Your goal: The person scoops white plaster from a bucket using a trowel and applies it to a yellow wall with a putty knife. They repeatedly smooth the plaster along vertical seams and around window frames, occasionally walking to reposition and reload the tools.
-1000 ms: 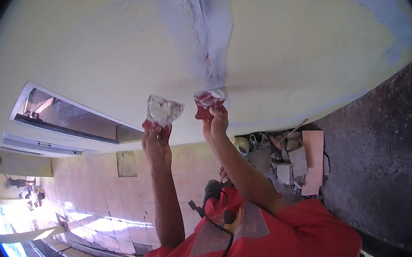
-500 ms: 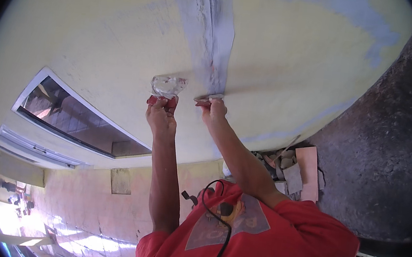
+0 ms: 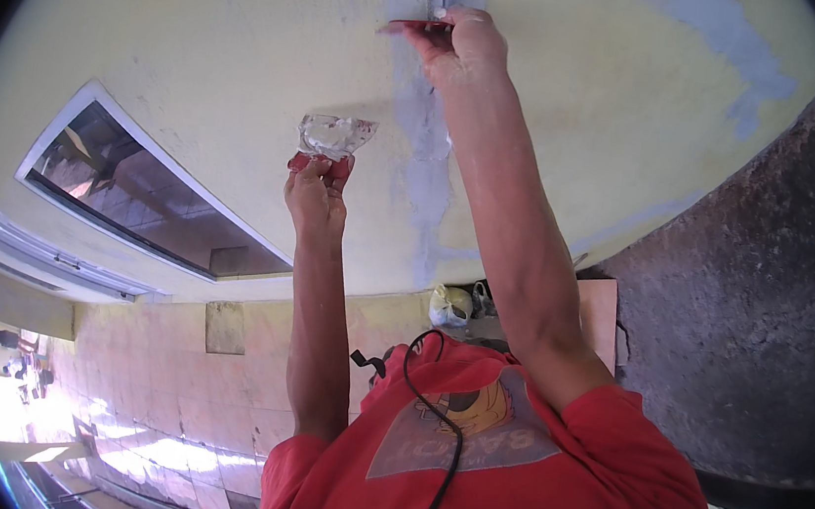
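Keep the spreader flat and square across the grey strip

Your right hand (image 3: pixel 474 45) is closed on a red spreader (image 3: pixel 422 25), raised high on the grey strip (image 3: pixel 426 177) that runs up the pale yellow wall (image 3: pixel 581 114). The tool shows almost edge-on, lying across the strip, its left end reaching past the strip's edge; whether its whole edge touches the wall is too hard to tell. Your left hand (image 3: pixel 317 195) grips a second spreader (image 3: pixel 335 136) by its red end, lower and to the left of the strip, its face upward and loaded with white paste.

To work the paste well, lean the right spreader at a shallow angle and press evenly from end to end, so that neither corner digs a groove. Draw it along the strip in one steady pass, then thin the paste out at both sides; the rough, dark line near the top probably wants firmer pressure to fill. Hold the left spreader level and close by, as the paste could slide off if it tips. Take small amounts, and scrape the working edge clean between passes.
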`<state>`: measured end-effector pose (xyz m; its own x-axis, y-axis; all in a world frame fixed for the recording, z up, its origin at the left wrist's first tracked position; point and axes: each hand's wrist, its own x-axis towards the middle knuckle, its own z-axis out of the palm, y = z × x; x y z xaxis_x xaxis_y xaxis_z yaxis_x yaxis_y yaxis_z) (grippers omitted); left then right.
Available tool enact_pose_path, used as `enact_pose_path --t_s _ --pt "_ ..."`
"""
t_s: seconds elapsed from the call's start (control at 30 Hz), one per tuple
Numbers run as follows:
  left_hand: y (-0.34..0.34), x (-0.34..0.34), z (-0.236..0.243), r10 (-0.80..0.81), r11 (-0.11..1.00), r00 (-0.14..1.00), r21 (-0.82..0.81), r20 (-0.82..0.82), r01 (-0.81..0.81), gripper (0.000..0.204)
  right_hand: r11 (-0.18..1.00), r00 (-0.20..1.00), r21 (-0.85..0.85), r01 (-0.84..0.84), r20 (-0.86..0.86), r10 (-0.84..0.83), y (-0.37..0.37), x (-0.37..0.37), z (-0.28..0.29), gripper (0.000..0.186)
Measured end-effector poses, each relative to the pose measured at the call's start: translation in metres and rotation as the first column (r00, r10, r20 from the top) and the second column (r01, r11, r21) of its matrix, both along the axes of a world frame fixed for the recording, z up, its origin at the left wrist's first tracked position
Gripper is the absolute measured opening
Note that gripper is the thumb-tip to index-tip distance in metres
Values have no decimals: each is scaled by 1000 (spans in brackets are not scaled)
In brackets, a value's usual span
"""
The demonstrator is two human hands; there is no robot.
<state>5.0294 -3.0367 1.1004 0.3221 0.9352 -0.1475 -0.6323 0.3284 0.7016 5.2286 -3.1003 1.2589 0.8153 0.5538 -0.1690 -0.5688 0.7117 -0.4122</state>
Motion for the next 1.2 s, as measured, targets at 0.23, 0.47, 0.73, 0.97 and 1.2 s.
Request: enact_pose_path --t_s 0.23,0.47,0.73,0.97,1.2 --pt "8 -5 -6 -7 999 1000 -31 -11 7 33 1000 981 19 -6 195 2 -57 -21 -116 36" --pt "12 -15 -40 -69 997 997 -27 -27 68 39 994 990 -100 47 -126 -60 -87 -23 -432 36" --pt "-19 -48 -62 -39 995 985 -97 -167 23 49 963 906 -265 -46 -418 -72 -78 -78 -653 59" --pt "-9 -58 -133 -10 996 976 -88 -220 -9 50 944 894 -316 -92 -443 -61 -57 -63 -790 57" --pt "-40 -61 -184 -27 992 967 -127 -255 -6 56 932 873 -358 -53 -470 -131 -11 -26 -809 52"
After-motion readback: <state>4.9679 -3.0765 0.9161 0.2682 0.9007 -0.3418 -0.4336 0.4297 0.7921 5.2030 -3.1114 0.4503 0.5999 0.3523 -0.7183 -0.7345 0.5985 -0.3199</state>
